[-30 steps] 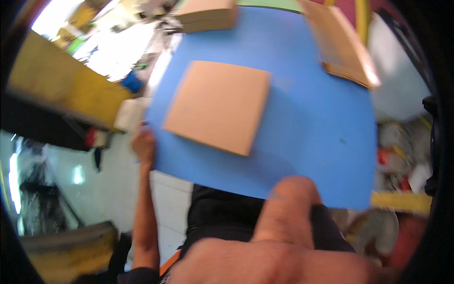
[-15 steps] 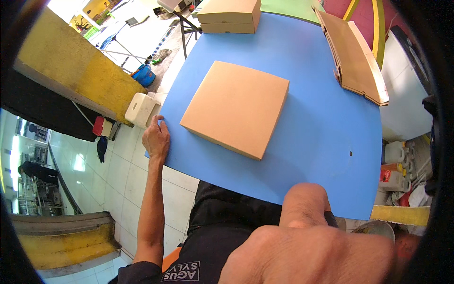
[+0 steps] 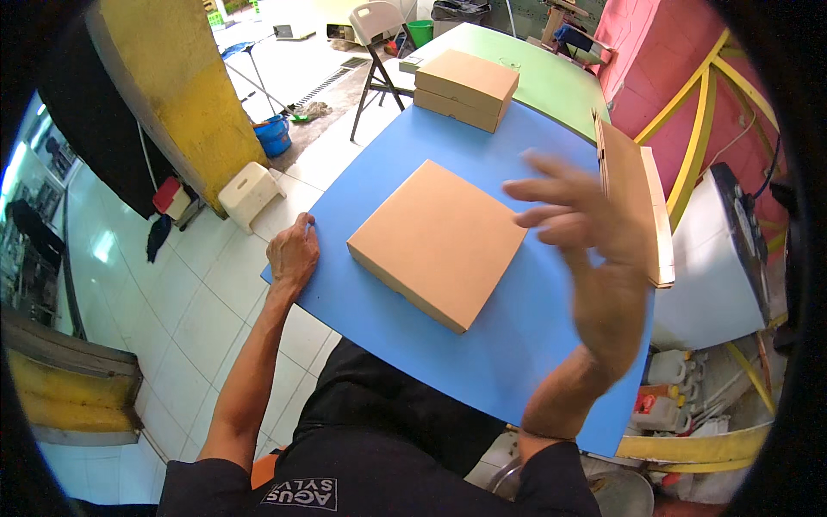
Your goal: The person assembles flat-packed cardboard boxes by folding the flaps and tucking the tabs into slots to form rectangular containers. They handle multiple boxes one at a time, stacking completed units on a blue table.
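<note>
Resting at the edge of the blue table (image 3: 482,370), the left hand (image 3: 294,250) has curled fingers; whether it grips cannot be told. The right hand (image 3: 596,241), raised and blurred, is empty with fingers parted. Between the 2 hands lies 1 cardboard box (image 3: 438,241); beyond them sit 2 stacked boxes (image 3: 465,89).

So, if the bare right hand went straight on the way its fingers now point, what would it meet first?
Likely the flat square brown cardboard box on the smooth blue tabletop. The right hand points leftward towards it, but height is unclear, so the hand might pass above.
</note>
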A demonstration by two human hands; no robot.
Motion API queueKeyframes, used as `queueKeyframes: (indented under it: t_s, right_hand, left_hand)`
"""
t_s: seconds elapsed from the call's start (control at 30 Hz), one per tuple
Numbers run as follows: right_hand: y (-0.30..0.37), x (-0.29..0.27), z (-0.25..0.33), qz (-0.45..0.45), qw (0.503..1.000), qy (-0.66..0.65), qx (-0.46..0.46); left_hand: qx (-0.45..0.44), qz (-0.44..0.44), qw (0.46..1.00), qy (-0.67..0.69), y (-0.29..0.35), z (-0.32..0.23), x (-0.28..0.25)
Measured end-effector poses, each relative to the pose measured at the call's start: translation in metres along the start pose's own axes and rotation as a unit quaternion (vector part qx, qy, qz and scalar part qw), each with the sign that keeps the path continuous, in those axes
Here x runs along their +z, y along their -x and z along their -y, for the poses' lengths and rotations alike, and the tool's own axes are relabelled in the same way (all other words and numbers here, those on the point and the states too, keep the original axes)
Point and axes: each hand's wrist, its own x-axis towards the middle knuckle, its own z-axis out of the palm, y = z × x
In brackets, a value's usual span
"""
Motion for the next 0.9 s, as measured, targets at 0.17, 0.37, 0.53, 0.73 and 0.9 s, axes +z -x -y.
queueKeyframes:
  t_s: [0.17,0.37,0.53,0.73,0.9]
  right_hand:
    - [0.058,0.051,-0.075,0.166,0.908,0.38,0.058]
    - [0.133,0.094,-0.123,-0.079,0.938,0.115,0.316]
    - [0.114,0.083,-0.129,-0.235,0.951,0.008,0.202]
    - [-0.019,0.019,-0.17,-0.29,0.92,-0.209,0.161]
    - [-0.158,-0.008,-0.253,-0.282,0.922,-0.225,0.14]
  left_hand:
    - [-0.125,0.046,0.953,0.271,-0.01,-0.012,0.0]
    - [-0.012,0.11,0.94,0.323,0.026,-0.089,0.011]
    - [0.005,0.113,0.783,0.612,0.009,-0.12,0.02]
    - [-0.068,0.136,0.688,0.709,-0.105,-0.134,0.066]
    - [0.014,0.086,0.93,0.357,-0.129,-0.135,0.112]
